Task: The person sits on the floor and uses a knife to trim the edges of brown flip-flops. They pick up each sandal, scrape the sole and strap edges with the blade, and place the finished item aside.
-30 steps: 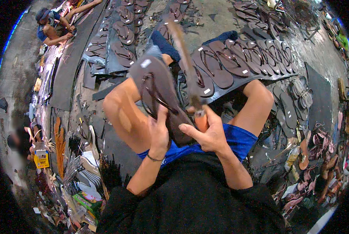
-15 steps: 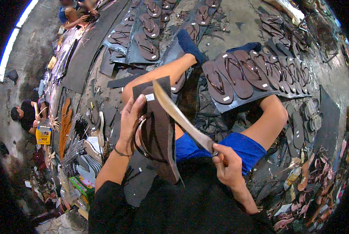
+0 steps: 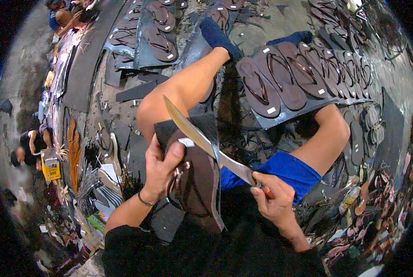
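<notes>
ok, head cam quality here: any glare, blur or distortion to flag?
Head view: heavy fisheye, black corners, and the row of sandals bends along the rim. Glare streaks the knife blade in the right hand. The left hand and held sandal look sharp; the person at the left edge is soft and dim.

The long curved metal knife blade has a smooth, dull-bright finish that catches light along its flat. The dark brown rubber-like sandal sole is matt and even, as is the black sheet material backing it (probably rubber; the grain cannot be resolved). The blue cloth shorts are soft and non-reflective. The grey concrete floor is rough and dusty. The row of brown sandals shows a faint sheen.
</notes>
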Motion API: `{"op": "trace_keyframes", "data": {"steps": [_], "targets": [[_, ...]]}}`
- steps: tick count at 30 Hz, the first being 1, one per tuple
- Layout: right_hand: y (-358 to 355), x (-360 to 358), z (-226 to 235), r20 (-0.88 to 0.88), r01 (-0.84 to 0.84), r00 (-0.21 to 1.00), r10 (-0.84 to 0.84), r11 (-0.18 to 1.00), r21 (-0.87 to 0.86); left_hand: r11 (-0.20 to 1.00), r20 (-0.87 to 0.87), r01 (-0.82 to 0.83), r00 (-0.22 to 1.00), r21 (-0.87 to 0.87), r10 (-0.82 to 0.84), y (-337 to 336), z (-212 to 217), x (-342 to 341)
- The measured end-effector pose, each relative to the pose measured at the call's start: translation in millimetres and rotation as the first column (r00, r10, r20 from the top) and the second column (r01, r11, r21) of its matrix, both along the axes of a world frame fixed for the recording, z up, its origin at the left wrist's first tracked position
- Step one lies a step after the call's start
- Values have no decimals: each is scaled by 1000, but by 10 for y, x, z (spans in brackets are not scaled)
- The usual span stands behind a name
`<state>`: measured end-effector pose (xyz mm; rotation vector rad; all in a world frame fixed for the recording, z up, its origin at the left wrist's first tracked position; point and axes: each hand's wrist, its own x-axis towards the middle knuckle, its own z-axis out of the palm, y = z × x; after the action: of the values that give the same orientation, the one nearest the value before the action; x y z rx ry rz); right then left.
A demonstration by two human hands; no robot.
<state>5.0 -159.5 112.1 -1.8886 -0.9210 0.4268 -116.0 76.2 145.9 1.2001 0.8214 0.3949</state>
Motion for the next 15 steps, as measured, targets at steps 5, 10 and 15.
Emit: {"op": "trace_keyframes", "data": {"steps": [5,10,15], "targets": [[221,466,450,-190,-158,973,128,976,-149,994,15,105,994,-37,-105,-25,60,92],[401,844,562,-229,-292,937,264,952,-98,966,-11,254,967,-54,-254,-53,48,173],[697,1285,720,-592,-528,636,495,839,135,851,-281,525,814,-19,-508,270,553,549]]}}
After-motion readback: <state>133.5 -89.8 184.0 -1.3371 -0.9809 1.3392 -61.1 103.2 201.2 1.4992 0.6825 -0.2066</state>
